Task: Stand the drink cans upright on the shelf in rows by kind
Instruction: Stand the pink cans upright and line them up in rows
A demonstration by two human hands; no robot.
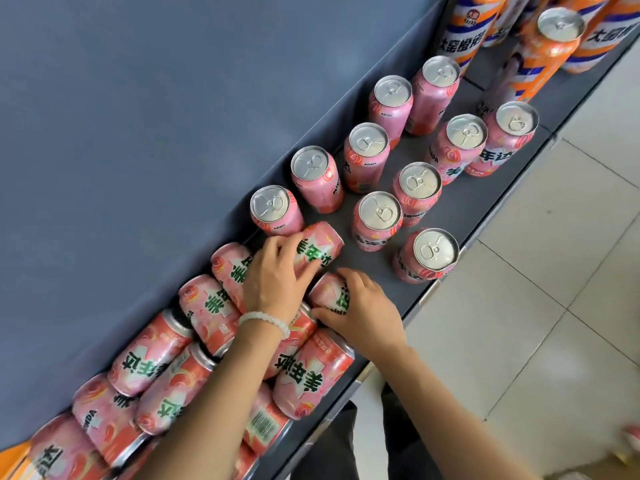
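Left hand [277, 271] curls fingers over pink can [320, 249] lying on its side, mid shelf [485, 209], just beside upright pink row along back wall. Right hand [360, 313] grips second lying pink can [330, 292], nearer front edge, thumb and fingers round it. Ten pink cans stand upright in two rows (tops visible). Heap of lying pink cans [166, 368] toward near end of shelf. Orange cans [550, 46] at far end.
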